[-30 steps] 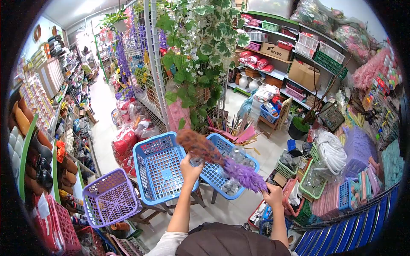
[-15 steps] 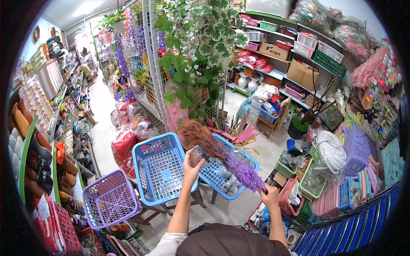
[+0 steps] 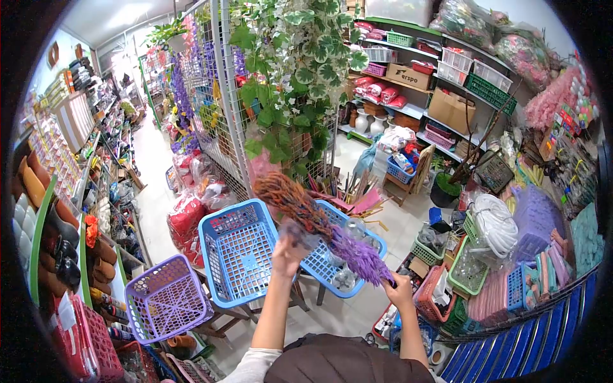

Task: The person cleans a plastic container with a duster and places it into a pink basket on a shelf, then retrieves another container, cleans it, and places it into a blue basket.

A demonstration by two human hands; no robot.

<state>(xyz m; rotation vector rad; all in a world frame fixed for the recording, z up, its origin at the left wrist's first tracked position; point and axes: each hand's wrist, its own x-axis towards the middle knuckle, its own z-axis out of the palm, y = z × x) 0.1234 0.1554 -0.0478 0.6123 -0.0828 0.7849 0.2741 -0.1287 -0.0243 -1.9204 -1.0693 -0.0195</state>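
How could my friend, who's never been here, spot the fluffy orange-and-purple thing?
Find the white wire-mesh rack hung with green leafy vines. In front stands a blue plastic basket of clear things. Over that, the bare right hand grips the long, feathery bundle; unlike that plain basket, it's half orange-brown, half purple.

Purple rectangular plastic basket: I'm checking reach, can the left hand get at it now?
Probably yes: the purple basket looks uncovered, though the left hand seems occupied by a blurred clear object, with a blue plastic basket between.
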